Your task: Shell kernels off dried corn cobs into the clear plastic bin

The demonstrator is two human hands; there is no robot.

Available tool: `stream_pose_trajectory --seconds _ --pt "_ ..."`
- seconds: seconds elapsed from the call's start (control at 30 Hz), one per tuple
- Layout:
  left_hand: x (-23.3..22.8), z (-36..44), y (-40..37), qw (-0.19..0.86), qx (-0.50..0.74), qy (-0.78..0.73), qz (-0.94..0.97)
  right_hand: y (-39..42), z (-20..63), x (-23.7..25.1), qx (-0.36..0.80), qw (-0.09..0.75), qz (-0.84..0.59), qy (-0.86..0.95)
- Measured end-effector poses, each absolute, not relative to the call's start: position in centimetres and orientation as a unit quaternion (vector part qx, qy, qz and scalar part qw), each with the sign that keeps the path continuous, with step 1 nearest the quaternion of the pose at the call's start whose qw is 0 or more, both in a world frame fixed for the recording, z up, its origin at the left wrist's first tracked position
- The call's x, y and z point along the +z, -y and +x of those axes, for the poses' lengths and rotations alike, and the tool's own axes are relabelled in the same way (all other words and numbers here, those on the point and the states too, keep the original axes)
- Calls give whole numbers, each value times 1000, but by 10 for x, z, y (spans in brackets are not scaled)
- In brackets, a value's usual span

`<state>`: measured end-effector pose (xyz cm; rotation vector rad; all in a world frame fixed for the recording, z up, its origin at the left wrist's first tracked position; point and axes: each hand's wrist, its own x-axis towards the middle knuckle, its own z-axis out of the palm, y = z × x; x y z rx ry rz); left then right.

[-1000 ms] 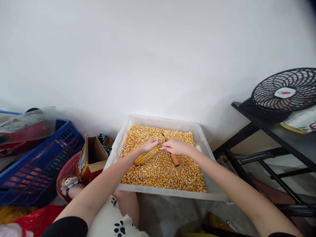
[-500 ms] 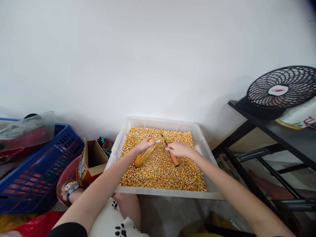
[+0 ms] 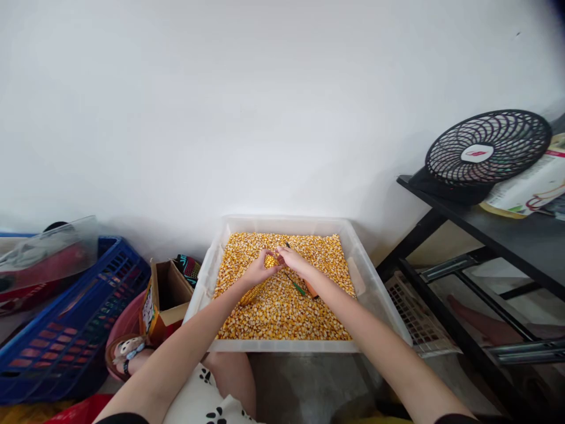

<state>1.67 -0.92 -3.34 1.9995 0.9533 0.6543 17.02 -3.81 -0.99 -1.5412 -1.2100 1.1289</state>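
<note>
Centrally, a translucent bin [image 3: 285,346] of loose kernels [image 3: 282,321] sits left of a black fan [image 3: 507,141]. Over the kernels, the left hand [image 3: 258,271] curls round a corn cob [image 3: 252,294]; whether the right hand [image 3: 295,262], at the cob's upper end, pinches it, I cannot tell. The fan's white badge [image 3: 477,153] bears an unreadable red mark.

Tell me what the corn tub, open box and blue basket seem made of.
Corn tub: probably plastic, whitish and cloudy, with a smooth moulded rim.
Open box: likely cardboard, its inside plain matt brown and its walls thin.
Blue basket: seemingly hard plastic, one even blue with a slight sheen, and regular slots through its wall.
</note>
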Motion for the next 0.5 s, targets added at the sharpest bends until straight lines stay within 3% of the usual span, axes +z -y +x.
stream_pose_trajectory --seconds 0.13,0.27,0.5 --pt "-27 15 9 423 301 -373 769 43 159 -13 605 481 -546 323" --pt "-12 19 8 439 355 -377 734 50 149 -7 680 507 -445 288" --pt "9 34 15 466 472 -391 638 57 122 4 619 613 -373 320"
